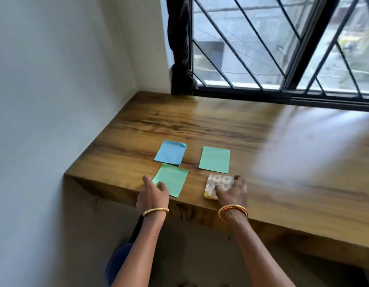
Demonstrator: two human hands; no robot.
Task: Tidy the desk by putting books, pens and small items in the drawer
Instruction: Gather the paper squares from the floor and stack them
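Four sticky-note pads lie near the front left corner of the wooden desk [221,129]. A blue pad [170,152] is at the back left and a green pad [214,159] at the back right. My left hand [151,195] touches the near corner of a second green pad [173,179] with its fingertips, fingers loosely bent. My right hand [231,192] lies on a patterned pad with yellow sheets [216,183], its fingers curled round the pad's far right edge. No drawer is in view.
A white wall [55,100] runs along the desk's left side. A barred window [283,44] with a dark frame stands behind the desk, and a dark bundled curtain [179,48] hangs at its left edge. Bare wood stretches to the right.
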